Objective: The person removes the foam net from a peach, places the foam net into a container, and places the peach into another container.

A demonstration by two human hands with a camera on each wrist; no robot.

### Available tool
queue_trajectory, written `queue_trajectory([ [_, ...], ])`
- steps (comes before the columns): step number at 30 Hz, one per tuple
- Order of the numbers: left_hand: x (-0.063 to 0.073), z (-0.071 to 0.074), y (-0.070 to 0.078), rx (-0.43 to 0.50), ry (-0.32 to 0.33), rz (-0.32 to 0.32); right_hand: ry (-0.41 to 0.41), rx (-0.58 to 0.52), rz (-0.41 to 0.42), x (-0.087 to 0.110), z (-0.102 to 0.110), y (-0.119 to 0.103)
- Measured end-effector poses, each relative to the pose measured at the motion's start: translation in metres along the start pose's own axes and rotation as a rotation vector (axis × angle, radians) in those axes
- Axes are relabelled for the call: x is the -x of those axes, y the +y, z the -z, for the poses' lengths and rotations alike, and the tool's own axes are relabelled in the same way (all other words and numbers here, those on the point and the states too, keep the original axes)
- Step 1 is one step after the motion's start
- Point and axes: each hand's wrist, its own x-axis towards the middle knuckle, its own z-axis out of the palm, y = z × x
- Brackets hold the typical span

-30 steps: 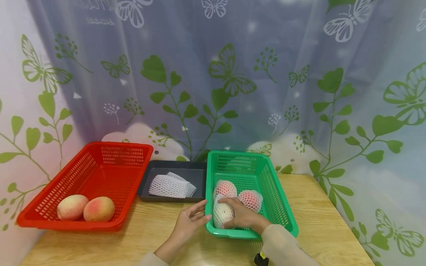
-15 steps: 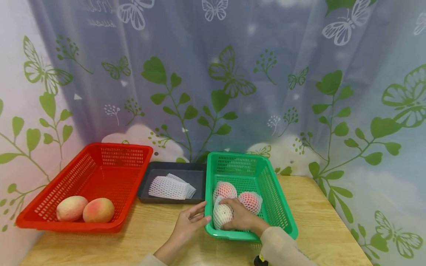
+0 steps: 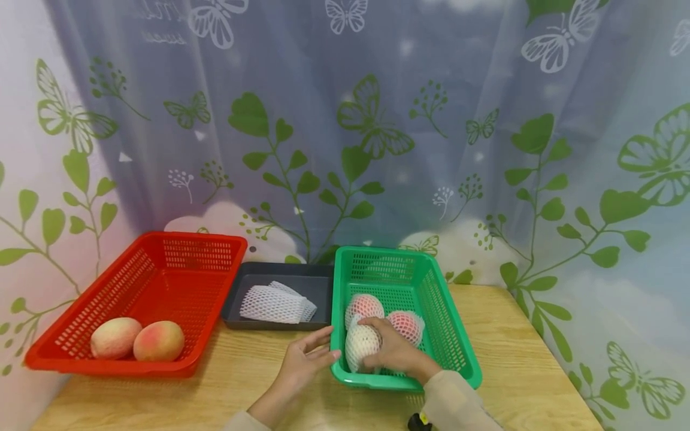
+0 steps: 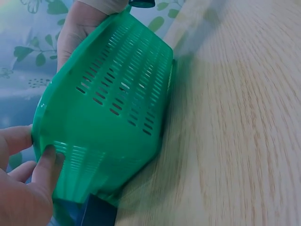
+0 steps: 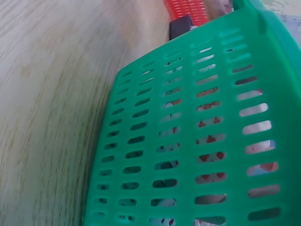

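In the head view my right hand [image 3: 396,350] reaches into the green basket [image 3: 458,323] and grips a pale peach [image 3: 360,346] in a white foam net, thumb and fingers around its right side. Close by in the same basket lie two pinkish netted peaches, one behind [image 3: 365,305] and another to the right [image 3: 406,326]. My left hand [image 3: 302,365] is at the basket's left rim, its fingers loosely extended and touching the rim. The left wrist view shows this hand's fingertips [image 4: 54,157] against the outer wall. Basket mesh hides most of my right hand's work in the right wrist view.
A red basket [image 3: 188,287] at the left holds two bare peaches [image 3: 115,338]. Between the baskets, a dark grey tray [image 3: 323,275] carries white foam nets [image 3: 273,304]. All stand on a wooden table [image 3: 242,359] before a printed curtain [image 3: 458,60].
The pale netted peach has shifted slightly up and right within my right hand's grip. My left hand stays at the basket rim, and the other things keep their places.
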Motion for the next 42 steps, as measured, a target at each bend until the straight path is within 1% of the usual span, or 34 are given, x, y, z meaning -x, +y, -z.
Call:
queue_trajectory([
  [5,0.0,-0.001,0.002,0.004,0.018,0.016,0.004,-0.063,0.02,0.001,0.002,0.001],
  [12,-0.001,-0.001,0.003,-0.001,0.037,0.022,0.02,-0.128,0.005,0.006,0.009,-0.005],
  [17,-0.001,0.0,0.003,0.019,0.029,0.004,0.018,-0.191,0.014,0.01,0.014,-0.012],
  [21,0.001,0.003,0.004,0.052,0.015,-0.025,0.04,-0.207,0.037,0.013,0.018,-0.018],
  [25,0.003,0.006,0.007,0.051,0.026,-0.048,0.054,-0.234,0.051,0.016,0.02,-0.027],
  [30,0.004,0.012,0.011,0.021,0.069,-0.052,0.066,-0.27,0.064,0.018,0.018,-0.038],
  [37,0.009,0.024,0.02,0.011,0.094,-0.058,0.086,-0.265,0.102,0.018,0.011,-0.05],
  [42,0.012,0.032,0.028,0.005,0.103,-0.052,0.067,-0.269,0.146,0.017,0.004,-0.059],
])
